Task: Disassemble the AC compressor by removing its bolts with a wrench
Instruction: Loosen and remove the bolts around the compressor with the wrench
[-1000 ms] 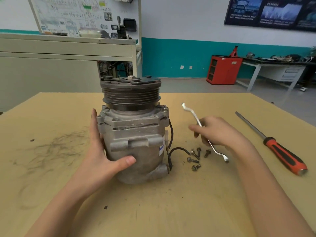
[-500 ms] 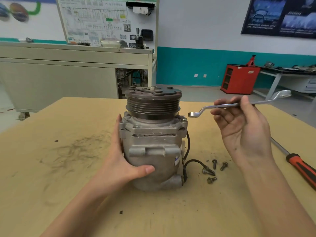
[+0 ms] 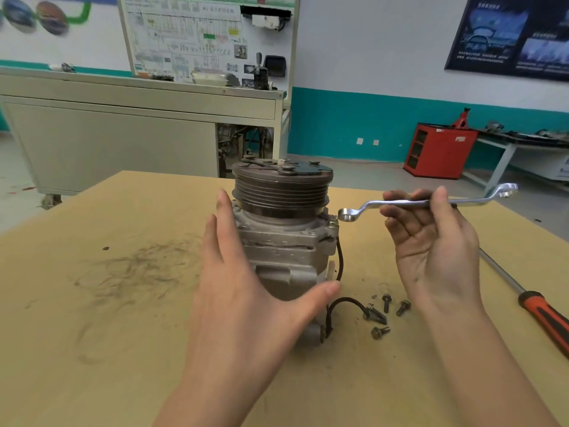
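- The worktop [image 3: 129,349] is a tan board, scuffed with dark scratch marks to the left of the compressor.
- Behind it stands a beige cabinet [image 3: 123,143] under a wiring-diagram board [image 3: 203,35]; the wall has a teal lower band, with a red cabinet [image 3: 438,151] at the right.
- The AC compressor [image 3: 286,241] stands upright near the worktop's middle, its grooved pulley on top and a dull grey cast body below, with a black wire looping out at its right.
- The left hand [image 3: 246,297] cups the body from the left, fingers straight and thumb across the front; its grip is open, and I cannot tell whether the palm touches the casting.
- The right hand [image 3: 437,251] pinches the wrench [image 3: 409,203] at mid-shaft, closed on it, holding it level with its left ring end just beside the compressor's upper right corner.
- 4 loose bolts [image 3: 385,312] lie on the worktop to the right of the base.
- A screwdriver [image 3: 542,315] with an orange-and-black handle lies at the far right.
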`<state>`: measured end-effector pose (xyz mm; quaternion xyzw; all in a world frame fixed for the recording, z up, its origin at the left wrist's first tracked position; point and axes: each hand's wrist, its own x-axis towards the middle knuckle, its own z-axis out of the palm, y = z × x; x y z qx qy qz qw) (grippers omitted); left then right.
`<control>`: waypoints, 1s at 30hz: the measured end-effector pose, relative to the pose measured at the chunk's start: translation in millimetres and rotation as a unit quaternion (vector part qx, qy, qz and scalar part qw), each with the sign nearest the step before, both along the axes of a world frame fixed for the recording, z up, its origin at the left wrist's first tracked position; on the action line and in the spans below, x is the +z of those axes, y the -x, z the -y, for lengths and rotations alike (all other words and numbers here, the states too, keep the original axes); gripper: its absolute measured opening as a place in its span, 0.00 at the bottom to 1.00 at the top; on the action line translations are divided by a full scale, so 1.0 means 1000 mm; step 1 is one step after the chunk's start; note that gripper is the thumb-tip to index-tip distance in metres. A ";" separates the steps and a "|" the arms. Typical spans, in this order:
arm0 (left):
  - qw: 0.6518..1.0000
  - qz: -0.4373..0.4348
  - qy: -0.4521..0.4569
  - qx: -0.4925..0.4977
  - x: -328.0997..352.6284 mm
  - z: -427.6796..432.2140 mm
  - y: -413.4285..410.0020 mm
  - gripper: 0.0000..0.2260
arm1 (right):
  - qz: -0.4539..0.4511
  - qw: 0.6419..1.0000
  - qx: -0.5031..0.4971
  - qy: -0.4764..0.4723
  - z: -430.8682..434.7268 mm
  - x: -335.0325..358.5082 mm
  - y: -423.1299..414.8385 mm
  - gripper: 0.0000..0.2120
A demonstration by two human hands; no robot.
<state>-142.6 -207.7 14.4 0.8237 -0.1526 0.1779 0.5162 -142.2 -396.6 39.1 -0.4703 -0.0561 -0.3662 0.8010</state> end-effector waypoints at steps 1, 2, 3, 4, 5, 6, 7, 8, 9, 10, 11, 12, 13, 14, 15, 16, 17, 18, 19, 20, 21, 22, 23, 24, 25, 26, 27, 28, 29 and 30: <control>1.000 0.008 -0.010 0.011 0.001 0.003 0.000 0.56 | 0.009 1.000 -0.010 0.012 -0.001 0.000 0.001 0.17; 1.000 0.014 -0.015 0.019 0.001 0.005 -0.001 0.57 | 0.019 0.999 -0.022 0.030 -0.001 0.000 0.002 0.16; 0.999 0.019 -0.017 0.026 0.000 0.007 -0.002 0.57 | 0.029 0.997 -0.039 0.054 -0.003 -0.002 0.002 0.15; 0.999 0.024 -0.016 0.031 -0.001 0.008 -0.003 0.56 | 0.039 0.994 -0.060 0.084 -0.004 -0.003 0.003 0.15; 0.999 0.030 -0.016 0.034 -0.002 0.009 -0.004 0.55 | 0.049 0.988 -0.083 0.116 -0.006 -0.005 0.004 0.14; 0.999 0.035 -0.016 0.034 -0.004 0.010 -0.005 0.55 | 0.061 0.981 -0.107 0.151 -0.009 -0.006 0.004 0.13; 0.999 0.038 -0.015 0.031 -0.005 0.010 -0.007 0.54 | 0.075 0.972 -0.127 0.185 -0.011 -0.008 0.005 0.12; 0.999 0.039 -0.010 0.025 -0.006 0.009 -0.009 0.54 | 0.090 0.962 -0.140 0.215 -0.013 -0.010 0.005 0.11; 0.999 0.037 -0.005 0.015 -0.007 0.007 -0.012 0.54 | 0.105 0.954 -0.146 0.239 -0.014 -0.011 0.006 0.10; 0.999 0.033 -0.001 0.003 -0.007 0.004 -0.015 0.54 | 0.118 0.948 -0.147 0.256 -0.015 -0.012 0.006 0.10; 1.000 0.027 0.005 -0.010 -0.007 0.000 -0.019 0.54 | 0.128 0.944 -0.146 0.268 -0.015 -0.012 0.007 0.09; 0.999 0.017 0.011 -0.026 -0.006 -0.006 -0.023 0.54 | 0.136 0.941 -0.142 0.276 -0.016 -0.012 0.007 0.09; 0.999 0.007 0.015 -0.044 -0.006 -0.013 -0.028 0.55 | 0.143 0.939 -0.136 0.281 -0.016 -0.012 0.008 0.09; 0.998 -0.002 0.014 -0.064 -0.005 -0.019 -0.032 0.55 | 0.149 0.938 -0.129 0.284 -0.017 -0.012 0.008 0.09; 0.996 -0.006 0.010 -0.084 -0.004 -0.026 -0.036 0.56 | 0.153 0.938 -0.121 0.286 -0.018 -0.012 0.009 0.10; 0.995 -0.007 0.004 -0.102 -0.003 -0.031 -0.040 0.56 | 0.156 0.938 -0.112 0.288 -0.020 -0.013 0.009 0.11; 0.993 -0.006 -0.004 -0.117 -0.002 -0.035 -0.044 0.55 | 0.158 0.938 -0.104 0.289 -0.021 -0.013 0.009 0.11; 0.992 -0.005 -0.011 -0.129 -0.002 -0.039 -0.047 0.55 | 0.160 0.938 -0.098 0.290 -0.023 -0.014 0.010 0.11; 0.990 -0.005 -0.019 -0.139 -0.002 -0.042 -0.051 0.56 | 0.162 0.938 -0.093 0.291 -0.025 -0.014 0.010 0.11; 0.989 -0.004 -0.024 -0.147 -0.003 -0.044 -0.054 0.56 | 0.165 0.938 -0.090 0.292 -0.027 -0.015 0.011 0.12; 0.988 -0.002 -0.029 -0.152 -0.004 -0.045 -0.056 0.56 | 0.168 0.937 -0.088 0.293 -0.029 -0.016 0.012 0.12; 0.987 0.000 -0.031 -0.156 -0.006 -0.046 -0.058 0.56 | 0.171 0.936 -0.089 0.294 -0.031 -0.016 0.013 0.11; 0.987 0.004 -0.033 -0.159 -0.007 -0.047 -0.060 0.55 | 0.175 0.935 -0.093 0.294 -0.033 -0.017 0.013 0.11; 0.986 0.008 -0.033 -0.162 -0.008 -0.047 -0.061 0.55 | 0.180 0.933 -0.101 0.295 -0.035 -0.018 0.014 0.11; 0.986 0.012 -0.032 -0.165 -0.009 -0.048 -0.062 0.55 | 0.186 0.930 -0.111 0.298 -0.037 -0.019 0.015 0.11; 0.985 0.015 -0.029 -0.168 -0.010 -0.048 -0.064 0.55 | 0.192 0.925 -0.119 0.305 -0.038 -0.020 0.015 0.11; 0.984 0.017 -0.023 -0.175 -0.010 -0.049 -0.066 0.55 | 0.197 0.920 -0.124 0.314 -0.040 -0.021 0.016 0.11; 0.983 0.018 -0.016 -0.183 -0.010 -0.050 -0.068 0.55 | 0.201 0.916 -0.127 0.323 -0.041 -0.022 0.016 0.11; 0.982 0.019 -0.010 -0.190 -0.011 -0.051 -0.071 0.55 | 0.204 0.913 -0.128 0.330 -0.043 -0.023 0.017 0.11; 0.980 0.019 -0.007 -0.196 -0.011 -0.052 -0.073 0.54 | 0.206 0.910 -0.128 0.336 -0.044 -0.025 0.017 0.11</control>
